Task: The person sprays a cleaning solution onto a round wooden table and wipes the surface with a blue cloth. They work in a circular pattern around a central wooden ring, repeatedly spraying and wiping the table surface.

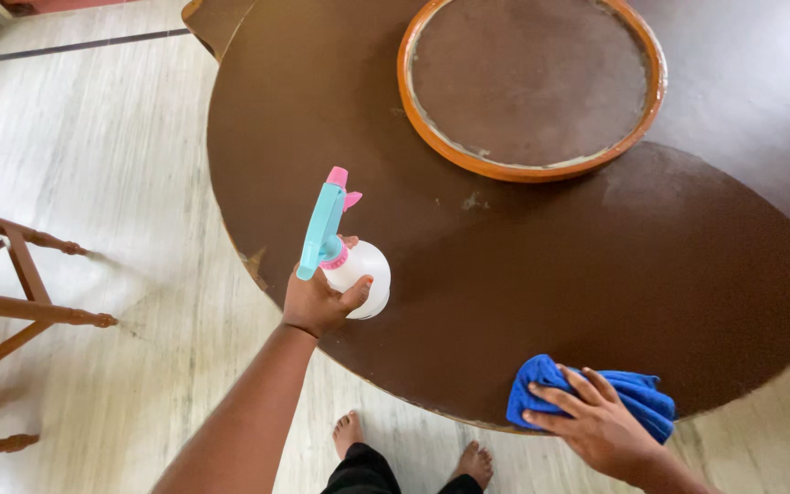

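My left hand [317, 302] grips a white spray bottle [363, 279] with a light-blue trigger head and pink nozzle [326, 220], holding it just above the left part of a round dark-brown table [523, 284]. My right hand [596, 423] lies flat on a folded blue cloth [637, 393], pressing it onto the table's near edge at the lower right.
A round orange-rimmed tray [656, 87] sits at the far centre of the table. A wooden chair [20, 284] stands on the pale floor at the left. My bare feet [413, 448] show below the table's near edge.
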